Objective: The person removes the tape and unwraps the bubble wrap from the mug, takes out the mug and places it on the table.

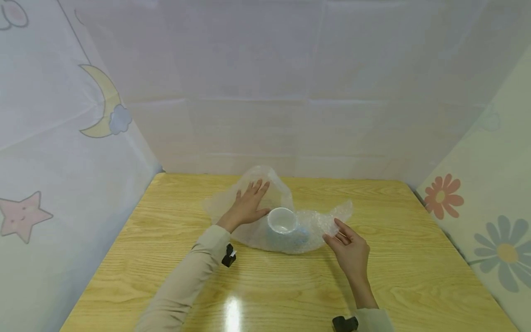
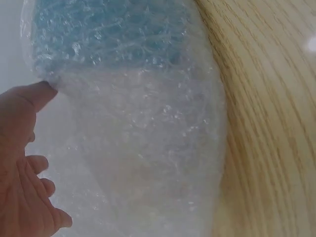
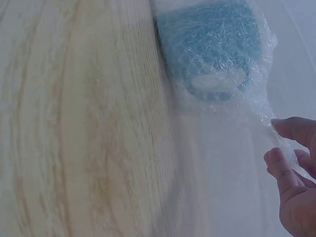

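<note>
Plastic bubble wrap (image 1: pixel 259 235) hugs a blue mug (image 1: pixel 283 216), lower middle of the frame; left hand (image 1: pixel 247 205) spreads over the wrap, probably steadying it, right hand (image 1: pixel 349 249) pinches its end, guess that keeps things snug.

Yellowish wood-grain desk (image 1: pixel 286 286), kinda shiny, bright glare (image 1: pixel 233 312) toward the front edge. Pale creased wall (image 1: pixel 257 83) behind the back edge, moon-and-star wall (image 1: pixel 79 170) along the left edge, flowery wall (image 1: pixel 489 152) along the right.
</note>
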Demonstrator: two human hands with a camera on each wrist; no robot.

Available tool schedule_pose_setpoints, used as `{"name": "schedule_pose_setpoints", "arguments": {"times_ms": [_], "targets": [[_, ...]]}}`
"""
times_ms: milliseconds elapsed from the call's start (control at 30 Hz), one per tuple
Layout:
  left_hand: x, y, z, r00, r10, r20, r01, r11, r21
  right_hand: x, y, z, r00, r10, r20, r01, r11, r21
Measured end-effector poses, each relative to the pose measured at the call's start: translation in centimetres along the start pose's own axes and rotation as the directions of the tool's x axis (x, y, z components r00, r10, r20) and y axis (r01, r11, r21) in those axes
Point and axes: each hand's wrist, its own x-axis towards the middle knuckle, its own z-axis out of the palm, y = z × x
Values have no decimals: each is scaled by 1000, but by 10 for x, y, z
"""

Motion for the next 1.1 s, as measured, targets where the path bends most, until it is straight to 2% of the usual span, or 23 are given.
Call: {"name": "schedule_pose_setpoints", "arguments": {"times_ms": [167,300,533,667,900,1100], "targets": [[-3,-11,6,994,-98,37,100,993,-54,-2,1,-1,1000,25,9,-25,1000,-3],[-6,-16,8,987,-153,50,158,982,-102,-2,3,-3,999,32,26,-32,999,-1],[-10,-29,17,968,-236,91,246,961,-128,-1,8,-5,998,38,45,-38,999,6],[-12,-35,22,959,-259,114,275,949,-152,-1,11,-6,996,70,62,-70,998,-8],[-13,-42,30,947,-264,181,300,929,-216,-4,14,-7,986,154,60,-153,988,-20],[-12,-48,34,944,-267,192,311,916,-253,-3,19,-7,983,169,68,-165,985,-56]]}}
